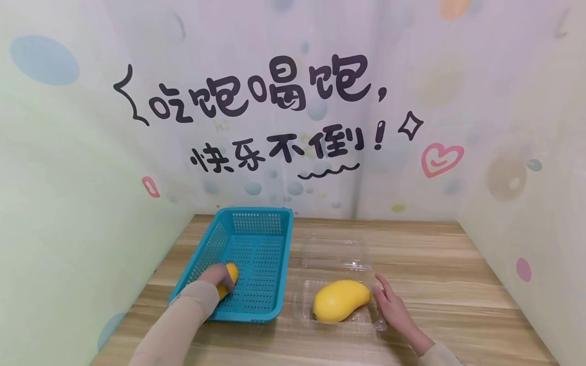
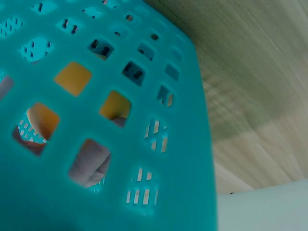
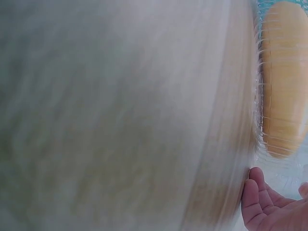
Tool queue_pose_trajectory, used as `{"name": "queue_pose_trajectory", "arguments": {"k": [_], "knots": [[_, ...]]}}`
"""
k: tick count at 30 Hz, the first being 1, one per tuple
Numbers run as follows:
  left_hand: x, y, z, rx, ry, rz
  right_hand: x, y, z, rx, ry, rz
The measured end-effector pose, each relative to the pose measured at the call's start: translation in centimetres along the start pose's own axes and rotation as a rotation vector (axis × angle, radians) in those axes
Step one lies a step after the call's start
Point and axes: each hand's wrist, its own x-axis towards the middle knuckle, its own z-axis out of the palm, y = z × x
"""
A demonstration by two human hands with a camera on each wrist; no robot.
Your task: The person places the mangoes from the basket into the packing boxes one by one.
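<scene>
A blue perforated basket (image 1: 256, 223) stands on the wooden table at the left. Inside its near left corner my left hand (image 1: 216, 277) grips a small yellow-orange fruit (image 1: 231, 274). The left wrist view looks through the basket wall (image 2: 159, 144) at the yellow fruit (image 2: 72, 78) and my fingers (image 2: 89, 161). A yellow mango (image 1: 340, 300) lies in an open clear plastic clamshell box (image 1: 336, 254). My right hand (image 1: 393, 305) rests beside the box's right edge with fingers straight, touching the plastic. The right wrist view shows the mango (image 3: 284, 82) through the ribbed plastic, with my fingers (image 3: 260, 207) below it.
Pastel wall panels with black lettering (image 1: 256, 101) close in the table on the left, back and right. Bare wooden tabletop (image 1: 435, 264) stretches to the right of the clamshell box.
</scene>
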Motion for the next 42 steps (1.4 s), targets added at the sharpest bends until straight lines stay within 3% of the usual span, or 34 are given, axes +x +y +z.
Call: {"name": "queue_pose_trajectory", "arguments": {"k": [15,28,36,42], "knots": [[-0.3,0.3,0.0,-0.005,0.004,-0.001,-0.3,-0.1,-0.3,0.002,0.001,-0.005],[0.3,0.1,0.4,-0.028,0.022,0.008,0.0,0.0,-0.1,0.006,0.002,0.014],[0.0,-0.8,-0.3,-0.14,0.016,0.007,-0.1,-0.1,-0.1,-0.005,0.0,0.01],[-0.6,-0.7,-1.8,-0.203,0.014,0.073,-0.2,-0.1,-0.1,-0.017,0.012,0.002]]}}
